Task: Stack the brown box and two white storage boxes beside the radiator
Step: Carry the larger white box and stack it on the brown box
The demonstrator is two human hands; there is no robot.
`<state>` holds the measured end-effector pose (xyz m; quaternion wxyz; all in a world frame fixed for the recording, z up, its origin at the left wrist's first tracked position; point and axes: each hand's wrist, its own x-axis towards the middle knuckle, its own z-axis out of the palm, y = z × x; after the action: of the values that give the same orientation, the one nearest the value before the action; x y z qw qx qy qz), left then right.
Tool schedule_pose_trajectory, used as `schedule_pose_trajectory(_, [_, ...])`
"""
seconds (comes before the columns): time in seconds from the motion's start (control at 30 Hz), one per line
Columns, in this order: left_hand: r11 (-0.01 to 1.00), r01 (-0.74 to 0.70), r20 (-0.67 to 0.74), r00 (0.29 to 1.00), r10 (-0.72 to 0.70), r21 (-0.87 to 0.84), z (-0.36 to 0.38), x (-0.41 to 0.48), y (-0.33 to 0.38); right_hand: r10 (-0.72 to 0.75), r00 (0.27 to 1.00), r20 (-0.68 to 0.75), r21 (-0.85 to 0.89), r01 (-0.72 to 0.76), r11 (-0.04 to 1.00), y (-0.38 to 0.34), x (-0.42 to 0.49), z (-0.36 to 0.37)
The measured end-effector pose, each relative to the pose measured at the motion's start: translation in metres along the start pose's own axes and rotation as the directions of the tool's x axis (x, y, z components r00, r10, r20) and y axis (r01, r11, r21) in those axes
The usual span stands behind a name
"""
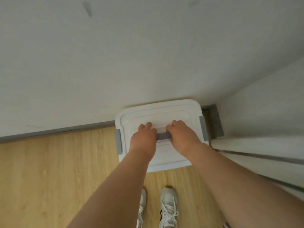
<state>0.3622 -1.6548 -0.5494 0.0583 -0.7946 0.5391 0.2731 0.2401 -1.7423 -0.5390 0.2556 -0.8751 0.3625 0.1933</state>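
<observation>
Right now both hands grip the short grey handle (163, 136) in the middle of the lid of a white plastic storage box with rounded corners (166, 112): the left hand (143, 137) is curled over the handle's left end and the right hand (182, 134) over its right end, fingers clenched around it. Grey clips sit on the box's two sides, the left clip (118, 141) and the right clip (203, 128), and they look closed against the lid, though that is hard to be sure of. The box sits in the corner where the pale back wall (115, 63) meets a white panel on the right (263, 112), its far edge close to or touching the wall, above the light wooden floor (49, 170). Judging by how high the lid stands over the floor, this box may already rest on something else, so the stack could be partly or fully built, but whatever lies beneath is hidden by the lid. No brown box and no second white box can be seen, and nothing in view reads clearly as a radiator; the white panel on the right might belong to it, but that cannot be told. Whether the box is set down or hanging from the handle is also unclear. A pair of white laced trainers (167, 209) stands just behind the box
</observation>
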Motion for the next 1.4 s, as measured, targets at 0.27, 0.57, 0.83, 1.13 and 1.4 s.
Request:
schedule_pose_trajectory(0.27, [0.998,-0.028,-0.002,1.0,0.028,0.053,0.017,0.027,-0.002,-0.06,0.997,-0.038,-0.051,0.058,0.997,0.018,0.028,0.022])
schedule_pose_trajectory(0.57, [0.994,-0.082,0.02,0.996,0.081,0.069,0.02,0.021,-0.002,-0.07,0.998,-0.009,-0.051,0.07,0.996,0.017,0.024,0.023])
schedule_pose_trajectory(0.83, [0.995,-0.062,0.009,0.998,0.061,0.074,0.023,0.027,0.0,-0.047,0.999,0.018,-0.066,0.048,0.997,0.019,0.032,0.022])
schedule_pose_trajectory(1.13, [0.999,-0.024,-0.055,0.998,0.027,0.044,0.041,0.022,-0.005,-0.039,0.997,-0.072,-0.079,0.034,0.996,0.023,0.027,0.036])
schedule_pose_trajectory(1.4, [0.999,0.011,0.029,1.0,-0.012,0.033,0.049,0.006,-0.024,0.124,0.992,0.012,-0.165,-0.12,0.979,0.033,0.02,0.046])
